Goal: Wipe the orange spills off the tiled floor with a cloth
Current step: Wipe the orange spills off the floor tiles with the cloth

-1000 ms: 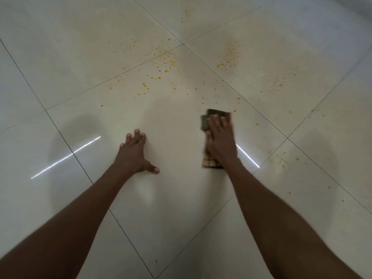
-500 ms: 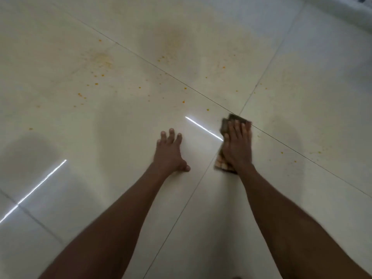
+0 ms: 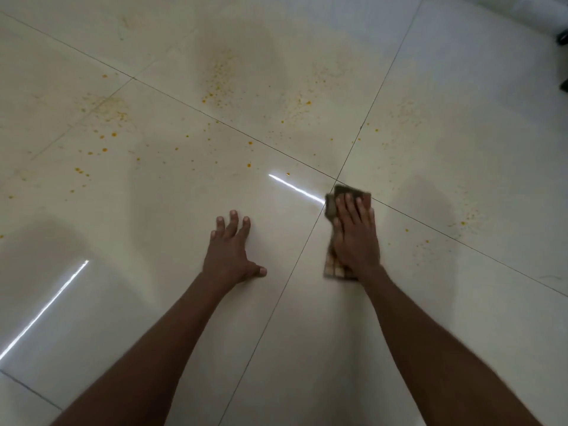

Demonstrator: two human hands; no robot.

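My right hand point(image 3: 355, 238) lies flat with straight fingers on a folded brown checked cloth point(image 3: 335, 270), pressing it to the glossy cream tiled floor point(image 3: 153, 302) at a crossing of grout lines. Only the cloth's edges show around the hand. My left hand point(image 3: 232, 250) rests flat on the tile to the left, fingers spread, holding nothing. Orange spills dot the floor beyond both hands: drops at the left point(image 3: 104, 150), a speckled patch at the centre back point(image 3: 219, 84), drops ahead of the cloth point(image 3: 249, 165) and specks at the right point(image 3: 462, 223).
Dark grout lines point(image 3: 362, 124) cross the floor. Bright light streaks reflect near the cloth point(image 3: 295, 189) and at the lower left point(image 3: 46, 309). A dark object point(image 3: 564, 38) sits at the far right edge by a pale wall base.
The view has shifted, so more spills show ahead. Since a second ago my right hand slid the cloth from mid-tile to the grout crossing. Both hands stay flat on the floor.
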